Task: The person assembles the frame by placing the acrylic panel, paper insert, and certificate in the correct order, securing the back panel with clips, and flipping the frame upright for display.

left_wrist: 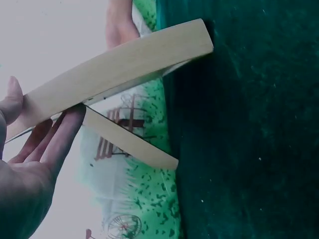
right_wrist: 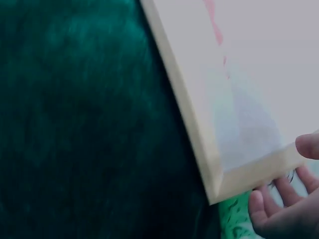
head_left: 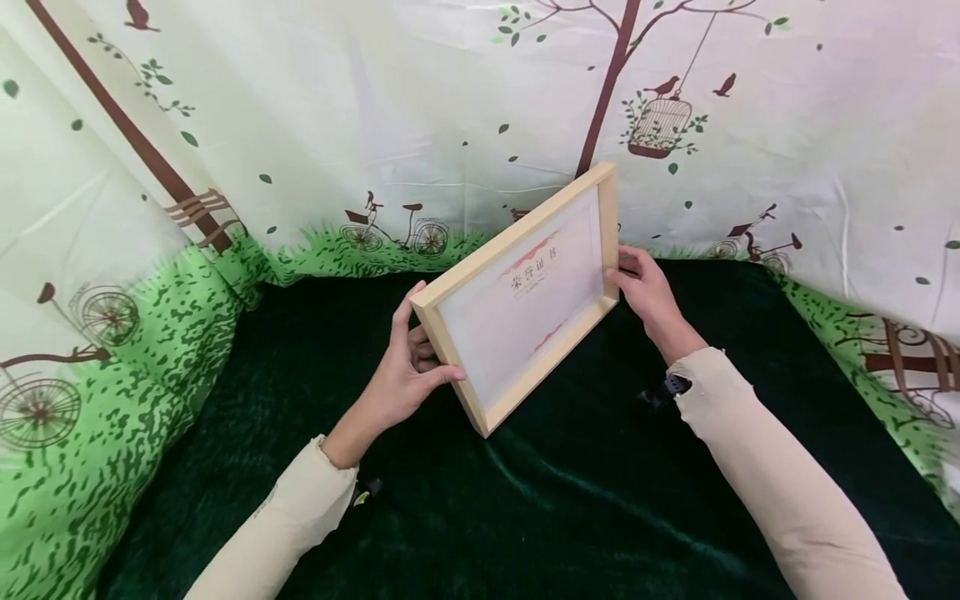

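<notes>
A light wooden picture frame [head_left: 517, 235] stands tilted on the dark cloth, with a pale certificate [head_left: 510, 333] bearing red trim and printed characters inside it. My left hand [head_left: 405, 371] grips its left side, thumb on the front edge and fingers behind. On the opposite side my right hand [head_left: 651, 293] holds the frame, its thumb at the front and its other fingers at the back. The left wrist view shows a wooden support leg [left_wrist: 132, 142] angled out behind the frame. In the right wrist view, a lower corner of the frame [right_wrist: 214, 181] shows near the cloth.
Dark green velvet cloth [head_left: 600, 517] covers the surface under the frame. Behind and at both sides hangs a pale curtain [head_left: 375, 108] printed with trees, birds, bicycles and grass. A small dark device [head_left: 663, 392] sits at the right wrist.
</notes>
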The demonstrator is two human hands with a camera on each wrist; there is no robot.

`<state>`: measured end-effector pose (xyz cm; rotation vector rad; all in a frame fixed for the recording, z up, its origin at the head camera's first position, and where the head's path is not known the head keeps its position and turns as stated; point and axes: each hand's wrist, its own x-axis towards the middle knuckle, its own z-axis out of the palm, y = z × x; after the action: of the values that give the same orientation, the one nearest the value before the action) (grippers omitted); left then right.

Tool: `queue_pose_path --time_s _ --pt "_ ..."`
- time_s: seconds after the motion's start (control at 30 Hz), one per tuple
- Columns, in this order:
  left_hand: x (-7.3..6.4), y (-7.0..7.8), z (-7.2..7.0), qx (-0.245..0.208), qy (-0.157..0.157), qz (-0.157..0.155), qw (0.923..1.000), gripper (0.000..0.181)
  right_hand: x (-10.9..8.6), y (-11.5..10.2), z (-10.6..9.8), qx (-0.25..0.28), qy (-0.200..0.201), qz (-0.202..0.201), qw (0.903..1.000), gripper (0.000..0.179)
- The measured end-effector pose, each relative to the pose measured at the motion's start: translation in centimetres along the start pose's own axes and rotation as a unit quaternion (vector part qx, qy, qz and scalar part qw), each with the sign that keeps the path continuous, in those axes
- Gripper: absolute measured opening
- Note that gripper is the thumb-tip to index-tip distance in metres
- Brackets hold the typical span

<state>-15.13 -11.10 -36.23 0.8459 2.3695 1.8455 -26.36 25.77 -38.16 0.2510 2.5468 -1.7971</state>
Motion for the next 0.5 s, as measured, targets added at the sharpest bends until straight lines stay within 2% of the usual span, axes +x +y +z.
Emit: queue_pose_path --time_s 0.1,0.2,0.3,0.4,0.5 --pt "-0.1 -0.2 0.0 0.001 0.004 0.003 1.0000 0.114 0.5 1.0 -0.4 -0.007 -0.004 -0.025 0.9997 0.060" --pt "-0.8 -0.3 0.5 0.022 0.029 0.005 0.9993 0.114 1.1 1.9 -0.3 -0.020 -0.017 -0.042 0.9987 0.061" --pt "-1.8 -0.5 1.2 0.067 0.048 -0.003 0.9966 0.115 1.5 2.6 -0.3 -0.047 -0.030 -0.047 0.9974 0.062" --pt "-2.4 -0.6 2.0 0.108 0.051 -0.019 0.9927 0.115 1.7 3.3 -0.4 -0.075 -0.035 -0.045 0.9955 0.060" --pt "-2.6 -0.7 2.4 0.119 0.055 -0.025 0.9911 0.115 1.8 3.8 -0.4 -0.089 -0.038 -0.043 0.9944 0.055"
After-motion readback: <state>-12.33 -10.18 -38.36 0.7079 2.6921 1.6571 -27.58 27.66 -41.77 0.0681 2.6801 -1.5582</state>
